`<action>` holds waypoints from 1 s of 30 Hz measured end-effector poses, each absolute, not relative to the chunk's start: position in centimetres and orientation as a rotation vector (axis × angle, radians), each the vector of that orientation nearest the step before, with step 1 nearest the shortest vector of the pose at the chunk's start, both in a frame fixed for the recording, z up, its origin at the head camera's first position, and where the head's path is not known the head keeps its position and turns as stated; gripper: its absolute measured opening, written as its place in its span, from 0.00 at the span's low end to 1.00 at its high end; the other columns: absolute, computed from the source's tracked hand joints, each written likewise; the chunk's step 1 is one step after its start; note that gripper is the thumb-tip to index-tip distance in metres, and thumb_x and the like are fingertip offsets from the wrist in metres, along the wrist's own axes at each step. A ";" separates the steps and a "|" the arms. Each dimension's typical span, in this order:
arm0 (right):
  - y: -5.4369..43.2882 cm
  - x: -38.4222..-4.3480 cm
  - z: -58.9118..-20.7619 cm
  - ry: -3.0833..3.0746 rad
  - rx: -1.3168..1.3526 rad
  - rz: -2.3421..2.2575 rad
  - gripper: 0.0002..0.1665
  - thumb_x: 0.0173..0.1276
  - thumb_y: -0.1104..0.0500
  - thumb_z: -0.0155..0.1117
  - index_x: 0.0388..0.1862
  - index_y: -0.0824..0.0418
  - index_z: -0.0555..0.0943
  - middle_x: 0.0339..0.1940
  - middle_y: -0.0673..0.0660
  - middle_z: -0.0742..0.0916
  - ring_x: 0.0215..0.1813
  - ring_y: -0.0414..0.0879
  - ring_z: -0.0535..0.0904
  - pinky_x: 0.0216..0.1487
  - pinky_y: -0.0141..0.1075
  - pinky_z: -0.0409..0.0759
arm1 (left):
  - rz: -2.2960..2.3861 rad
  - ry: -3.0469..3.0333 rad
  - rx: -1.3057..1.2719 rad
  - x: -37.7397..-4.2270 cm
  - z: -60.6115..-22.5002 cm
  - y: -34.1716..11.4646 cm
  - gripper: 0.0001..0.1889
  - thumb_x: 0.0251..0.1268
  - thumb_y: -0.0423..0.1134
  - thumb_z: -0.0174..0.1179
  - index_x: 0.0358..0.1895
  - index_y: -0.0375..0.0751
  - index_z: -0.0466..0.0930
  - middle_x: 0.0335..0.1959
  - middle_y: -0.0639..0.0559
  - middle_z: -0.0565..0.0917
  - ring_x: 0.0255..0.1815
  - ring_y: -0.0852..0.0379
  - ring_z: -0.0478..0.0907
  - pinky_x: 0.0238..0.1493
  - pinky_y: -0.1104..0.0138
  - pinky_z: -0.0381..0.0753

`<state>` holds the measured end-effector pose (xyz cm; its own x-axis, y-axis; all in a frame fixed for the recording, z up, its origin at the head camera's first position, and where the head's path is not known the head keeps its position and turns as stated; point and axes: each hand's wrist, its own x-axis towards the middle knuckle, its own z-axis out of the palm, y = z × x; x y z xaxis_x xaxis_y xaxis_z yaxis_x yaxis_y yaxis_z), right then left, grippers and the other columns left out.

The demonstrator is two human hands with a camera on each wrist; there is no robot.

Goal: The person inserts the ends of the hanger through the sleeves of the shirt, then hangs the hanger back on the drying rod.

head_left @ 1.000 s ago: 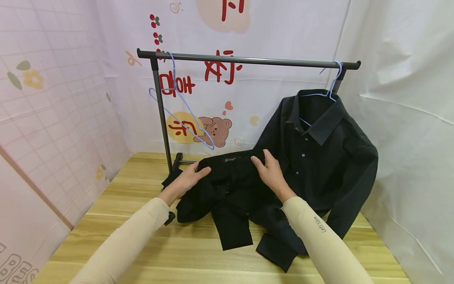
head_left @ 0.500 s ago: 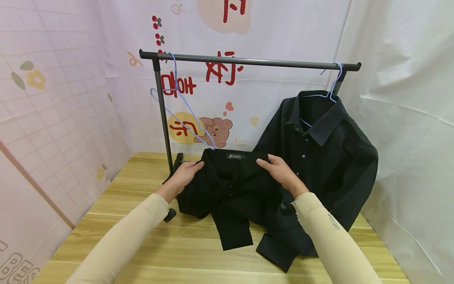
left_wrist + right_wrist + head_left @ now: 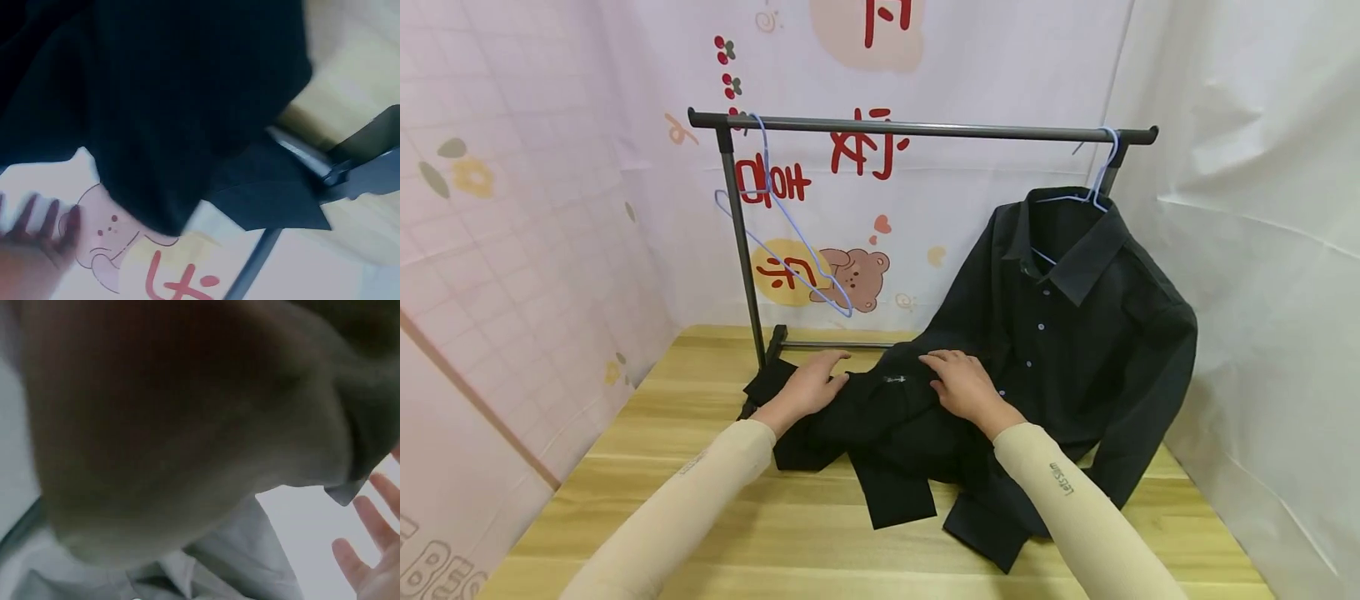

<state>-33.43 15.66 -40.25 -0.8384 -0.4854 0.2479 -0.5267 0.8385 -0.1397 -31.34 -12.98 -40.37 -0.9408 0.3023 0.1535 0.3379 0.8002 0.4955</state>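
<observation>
A crumpled black shirt (image 3: 883, 429) lies on the wooden table in the head view, its small neck label (image 3: 895, 380) facing up and a cuff stretched toward the front. Just over its left side is my left hand (image 3: 811, 385), fingers extended and holding nothing. My right hand (image 3: 964, 387) hovers at its right side, fingers loosely bent with nothing in them. Dark cloth (image 3: 194, 106) fills much of the left wrist view, apart from the spread left fingers (image 3: 49, 215). Blurred cloth (image 3: 187, 444) covers most of the right wrist view, beside spread right fingers (image 3: 375, 522).
A dark metal clothes rack (image 3: 925, 128) stands on the table (image 3: 647, 433). An unfilled blue wire hanger (image 3: 797, 229) hangs at its left end. Another black shirt (image 3: 1097, 350) hangs on a blue hanger at the right, its lower part reaching the table.
Both hands held the shirt's neck edge up and spread it wider. Now they have let go, and the shirt has sunk down in folds onto the table.
</observation>
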 end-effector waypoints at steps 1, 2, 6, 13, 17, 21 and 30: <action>15.5 -33.4 -40.3 -2.806 0.846 0.256 0.27 0.72 0.61 0.63 0.69 0.58 0.74 0.65 0.60 0.78 0.67 0.59 0.71 0.68 0.57 0.64 | -0.819 -2.917 -0.608 -31.5 -40.2 -12.7 0.23 0.77 0.38 0.54 0.71 0.40 0.68 0.69 0.39 0.71 0.70 0.41 0.67 0.67 0.47 0.65; 15.4 -33.4 -40.4 -2.808 0.892 0.222 0.26 0.73 0.61 0.61 0.69 0.57 0.75 0.64 0.59 0.79 0.67 0.58 0.71 0.69 0.57 0.63 | -0.803 -2.924 -0.699 -31.7 -40.1 -12.4 0.24 0.77 0.37 0.52 0.73 0.40 0.66 0.71 0.40 0.69 0.72 0.40 0.64 0.70 0.46 0.61; 15.2 -33.3 -40.5 -2.856 0.972 0.198 0.21 0.74 0.61 0.60 0.64 0.55 0.79 0.56 0.56 0.83 0.63 0.55 0.75 0.71 0.59 0.58 | -0.621 -3.006 -0.938 -32.1 -40.2 -11.5 0.23 0.78 0.38 0.51 0.73 0.45 0.67 0.70 0.45 0.71 0.75 0.42 0.59 0.74 0.43 0.46; 15.7 -32.9 -39.7 -2.824 1.011 0.503 0.12 0.68 0.65 0.65 0.44 0.50 0.88 0.48 0.54 0.83 0.54 0.55 0.76 0.64 0.55 0.68 | -0.500 -2.950 -0.834 -32.2 -40.4 -11.1 0.04 0.68 0.42 0.65 0.42 0.51 0.86 0.41 0.58 0.84 0.49 0.52 0.78 0.65 0.49 0.65; 15.2 -33.0 -40.2 -2.869 0.881 0.676 0.10 0.68 0.61 0.67 0.46 0.52 0.87 0.67 0.63 0.74 0.67 0.62 0.69 0.66 0.56 0.68 | -0.552 -2.801 -0.739 -31.9 -40.6 -10.4 0.04 0.65 0.42 0.68 0.37 0.48 0.86 0.34 0.57 0.84 0.40 0.53 0.79 0.52 0.54 0.74; 13.8 -32.6 -41.2 -3.004 0.568 0.651 0.30 0.67 0.52 0.70 0.66 0.58 0.76 0.72 0.68 0.68 0.69 0.65 0.68 0.66 0.57 0.68 | -0.533 -2.780 -0.610 -31.0 -41.7 -9.8 0.13 0.64 0.45 0.69 0.48 0.45 0.85 0.44 0.49 0.81 0.48 0.48 0.76 0.54 0.52 0.73; 12.0 -31.6 -43.5 -3.061 0.333 0.280 0.42 0.58 0.42 0.76 0.62 0.66 0.74 0.53 0.66 0.80 0.53 0.62 0.80 0.53 0.57 0.78 | -1.027 -3.003 0.003 -29.2 -43.1 -11.5 0.41 0.70 0.51 0.61 0.75 0.30 0.56 0.71 0.29 0.64 0.71 0.31 0.60 0.67 0.38 0.58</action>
